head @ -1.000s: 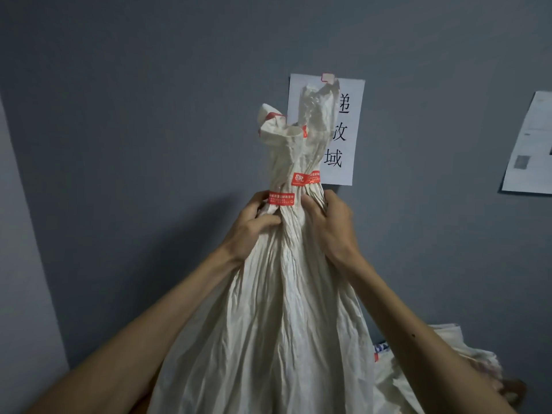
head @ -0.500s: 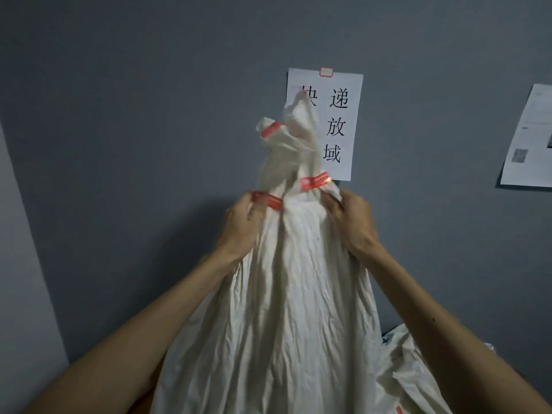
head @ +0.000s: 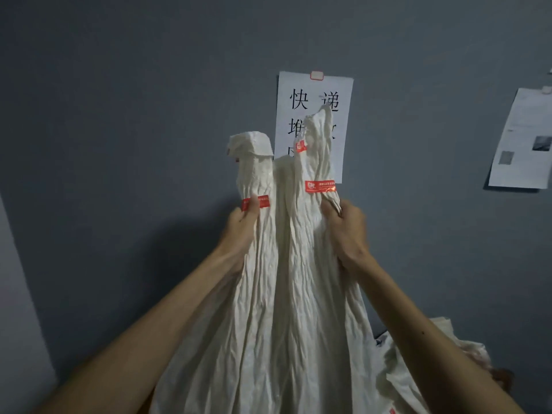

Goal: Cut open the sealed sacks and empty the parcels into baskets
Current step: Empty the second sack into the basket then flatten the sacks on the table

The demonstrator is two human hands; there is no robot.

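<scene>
A dark grey wall (head: 119, 115) fills the background behind a large, crumpled white sack (head: 286, 309), which a person holds up at arm's length in the centre of the view, its body hanging down between both bare forearms. The top of the sack is parted into two gathered necks, one to each side. Below and to the right of the sack lies a heap of more creased white sacking (head: 433, 354). Directly behind the sack's top, a white printed sign (head: 313, 97) with large black characters is fixed to the wall, its lower part hidden by the sack; further right of the sack hangs a second printed sheet (head: 519, 138). The left hand (head: 240, 231) clutches the sack's left neck, thumb lying across a red tape band (head: 263, 202). The right hand (head: 346, 231) grips the sack's right neck just beneath another red tape strip (head: 320, 186). A smaller red scrap (head: 300, 146) clings higher up the right neck.
</scene>
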